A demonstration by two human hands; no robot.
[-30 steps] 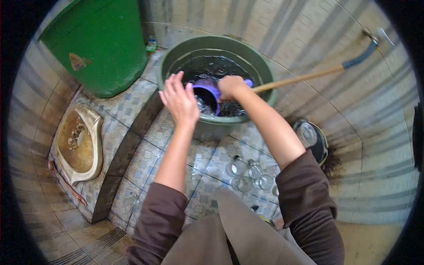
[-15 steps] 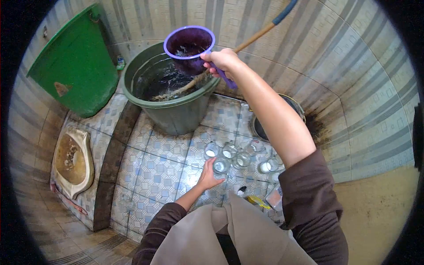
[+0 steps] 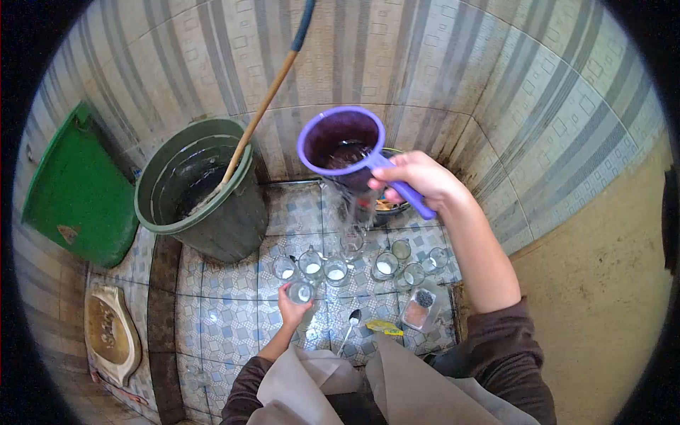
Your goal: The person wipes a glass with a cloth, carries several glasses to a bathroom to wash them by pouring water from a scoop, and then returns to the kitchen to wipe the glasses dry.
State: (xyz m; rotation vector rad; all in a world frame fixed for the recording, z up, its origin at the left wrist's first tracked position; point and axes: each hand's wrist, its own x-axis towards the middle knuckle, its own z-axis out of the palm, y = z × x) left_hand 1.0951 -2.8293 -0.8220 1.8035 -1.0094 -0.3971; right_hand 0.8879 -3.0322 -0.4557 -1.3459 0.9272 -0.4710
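Observation:
My right hand (image 3: 419, 181) is closed round the handle of a purple water dipper (image 3: 341, 145), held up above the floor. Some water shows inside it, and water falls from its underside. Lower and to the left, my left hand (image 3: 291, 309) grips a clear glass (image 3: 301, 292) close to the tiles. Several other clear glasses (image 3: 336, 270) stand on the floor just beyond and to the right of it. A spoon (image 3: 352, 326), a yellow packet (image 3: 384, 326) and a clear plastic tub (image 3: 421, 310) with dark and pinkish contents lie nearer my body.
A large green bucket (image 3: 237, 230) of water stands at the back left, a wooden-handled stick (image 3: 262, 113) leaning in it. Farther left are a green lid-like panel (image 3: 79, 191) and a squat toilet (image 3: 115, 338) on a raised step. A dark basin (image 3: 389, 216) is partly hidden behind the dipper.
My right hand has carried the dipper away from over the green bucket, to the right and above the floor near the glasses. My left hand stays on its glass. The view has turned right.

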